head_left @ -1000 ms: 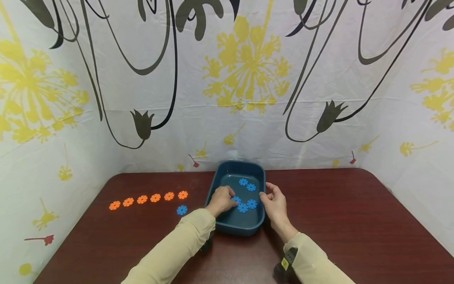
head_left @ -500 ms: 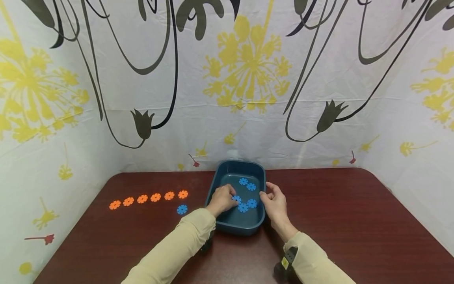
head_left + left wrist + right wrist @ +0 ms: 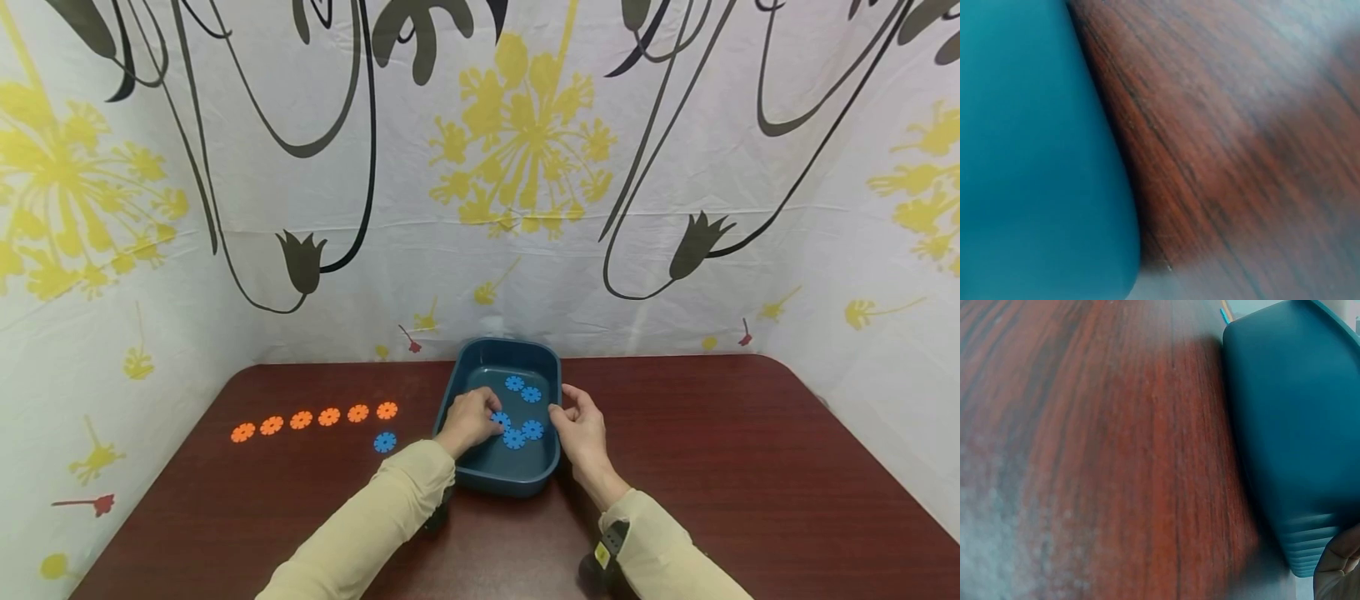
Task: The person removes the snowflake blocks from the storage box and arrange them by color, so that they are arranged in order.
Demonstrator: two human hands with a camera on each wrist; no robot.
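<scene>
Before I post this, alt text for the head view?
A person's left fingers, inside a teal tray, apparently pinch a blue disc, four more nearby; the right fingers hold the tray's right rim. Left of it on the red-brown table, six orange discs form a row, a lone blue disc near its right end.

The tray [image 3: 504, 485] appears to be made of plastic; its walls are smooth with a soft sheen, and ridges [image 3: 1309, 540] are moulded at one end. A plastic look is also given by the blue discs [image 3: 532, 430] and the orange discs [image 3: 329, 417]. The table [image 3: 712, 467] is finished in streaked wood grain, glossy where light is reflected. Creased, printed cloth [image 3: 450, 283] is hung behind. The sleeves [image 3: 360, 521] are of matt fabric.
</scene>
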